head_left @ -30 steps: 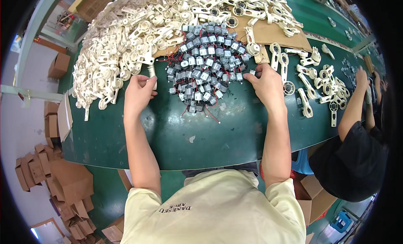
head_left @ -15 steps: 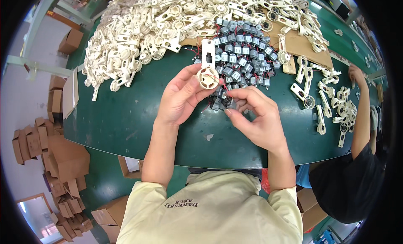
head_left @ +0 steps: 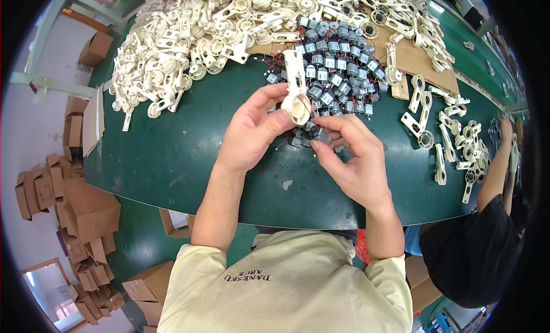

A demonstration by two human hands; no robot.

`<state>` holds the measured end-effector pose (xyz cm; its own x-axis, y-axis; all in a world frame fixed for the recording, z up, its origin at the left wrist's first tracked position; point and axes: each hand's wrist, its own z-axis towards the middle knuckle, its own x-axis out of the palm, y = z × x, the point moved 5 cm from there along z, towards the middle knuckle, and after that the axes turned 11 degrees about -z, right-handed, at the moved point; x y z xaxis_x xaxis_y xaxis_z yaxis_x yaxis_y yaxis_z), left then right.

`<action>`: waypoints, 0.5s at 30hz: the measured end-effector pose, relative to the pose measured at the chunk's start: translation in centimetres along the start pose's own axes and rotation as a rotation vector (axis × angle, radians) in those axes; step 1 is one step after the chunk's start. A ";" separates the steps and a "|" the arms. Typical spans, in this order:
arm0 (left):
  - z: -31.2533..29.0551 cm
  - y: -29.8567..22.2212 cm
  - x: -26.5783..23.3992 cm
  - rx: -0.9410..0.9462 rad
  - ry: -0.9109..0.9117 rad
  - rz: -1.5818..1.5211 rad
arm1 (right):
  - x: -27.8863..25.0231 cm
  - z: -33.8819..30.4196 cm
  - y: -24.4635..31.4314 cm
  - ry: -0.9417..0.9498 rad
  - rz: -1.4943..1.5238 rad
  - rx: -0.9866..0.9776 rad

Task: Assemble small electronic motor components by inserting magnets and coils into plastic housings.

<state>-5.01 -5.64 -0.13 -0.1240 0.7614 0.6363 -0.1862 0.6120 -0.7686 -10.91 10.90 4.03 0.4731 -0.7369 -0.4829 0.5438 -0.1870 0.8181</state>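
One cream part point(head_left: 294, 74) in left fingers point(head_left: 275, 123)

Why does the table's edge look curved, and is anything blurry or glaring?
In the head view, the fisheye lens bends the edge of the table; pale glare lies near that edge; the held white part looks fairly crisp, a co-worker's hand softer.

The hands point(head_left: 249, 132) hold a cream part point(head_left: 294, 72) (ring-shaped at one end) and a motor point(head_left: 315, 132).

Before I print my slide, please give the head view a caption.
Left hand holding a cream plastic part, right hand a small motor, above a green table.
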 end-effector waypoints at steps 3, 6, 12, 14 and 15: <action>-0.1 0.3 0.5 -0.041 0.019 0.077 | 0.1 -0.1 -0.9 -0.015 0.011 0.048; -0.3 0.4 1.1 -0.061 0.003 0.081 | 0.5 -0.5 -1.4 -0.046 0.398 0.308; -0.3 0.7 2.1 -0.045 0.045 0.107 | 0.7 -0.7 -2.1 0.105 0.587 0.304; -0.3 0.7 2.4 -0.015 0.063 0.100 | 0.6 -0.4 -2.5 0.039 0.405 0.277; -0.4 0.7 2.6 -0.020 0.076 0.162 | 0.2 -0.2 -2.5 -0.025 0.221 0.244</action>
<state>-5.06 -3.20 0.95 -0.0768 0.8641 0.4974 -0.1500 0.4832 -0.8626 -12.02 11.39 1.82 0.5422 -0.7922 -0.2799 0.2459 -0.1689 0.9544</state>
